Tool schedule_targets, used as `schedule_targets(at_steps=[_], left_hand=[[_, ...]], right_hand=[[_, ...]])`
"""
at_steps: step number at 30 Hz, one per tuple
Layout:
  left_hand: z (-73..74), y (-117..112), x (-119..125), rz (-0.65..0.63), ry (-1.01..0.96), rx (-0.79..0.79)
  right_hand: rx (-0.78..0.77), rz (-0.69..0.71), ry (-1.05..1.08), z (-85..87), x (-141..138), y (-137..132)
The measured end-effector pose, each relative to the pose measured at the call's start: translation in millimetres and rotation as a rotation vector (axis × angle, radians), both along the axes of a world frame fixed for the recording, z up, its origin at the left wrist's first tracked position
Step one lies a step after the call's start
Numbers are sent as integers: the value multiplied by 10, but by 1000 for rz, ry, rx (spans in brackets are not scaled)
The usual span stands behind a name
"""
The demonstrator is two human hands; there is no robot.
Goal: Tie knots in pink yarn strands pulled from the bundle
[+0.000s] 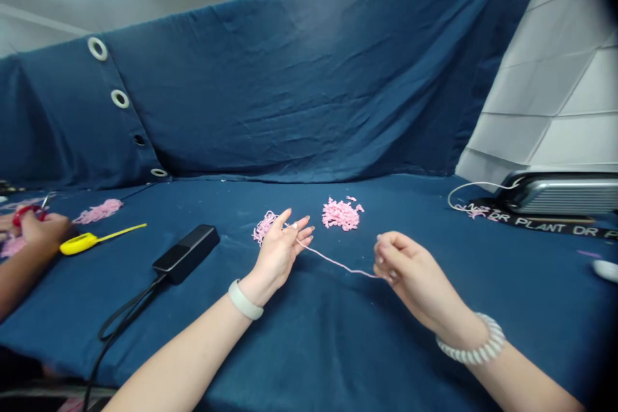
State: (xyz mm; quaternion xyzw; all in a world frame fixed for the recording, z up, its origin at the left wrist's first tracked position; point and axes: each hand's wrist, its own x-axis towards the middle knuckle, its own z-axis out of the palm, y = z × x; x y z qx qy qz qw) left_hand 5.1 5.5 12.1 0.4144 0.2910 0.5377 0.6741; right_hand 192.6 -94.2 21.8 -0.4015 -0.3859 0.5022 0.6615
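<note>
A thin pink yarn strand (333, 262) stretches between my two hands above the blue cloth. My left hand (281, 250) has its fingers partly spread, with the strand pinched near its fingertips. My right hand (403, 264) is curled shut on the strand's other end. Behind my left hand lies a small tangle of pink yarn (263, 226). A pile of short pink yarn pieces (342, 214) sits just beyond the strand.
A black power pack (187, 252) with a cable lies at my left. Further left are a yellow tool (82, 243), more pink yarn (100, 210) and another person's hand (38, 228) with red scissors. A grey device (564, 193) stands at the right.
</note>
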Motion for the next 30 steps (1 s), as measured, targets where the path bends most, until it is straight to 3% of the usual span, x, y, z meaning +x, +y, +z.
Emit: schedule_targets(at_steps=[3,6,11,14,23,30], left_hand=[[22,-65,26,-98,-21,35],[45,-155,67,-182,21,27],[-9,-282,136,-160,164,10],[-84,-345,190,-215,202,-7],[-214,-468,297,-272,194,60],[-207,-517,304,-280,49,-69]], right_hand=[[-73,-9,-169,-118,-98,18],[-114,9,-173,-173,-166,26],[-151,-5,-67,-171,-205,2],[-146,-28,20,-185,-223,1],[-107,6,61,-229,-316,0],[-44,53,-52,-220,-345,-41]])
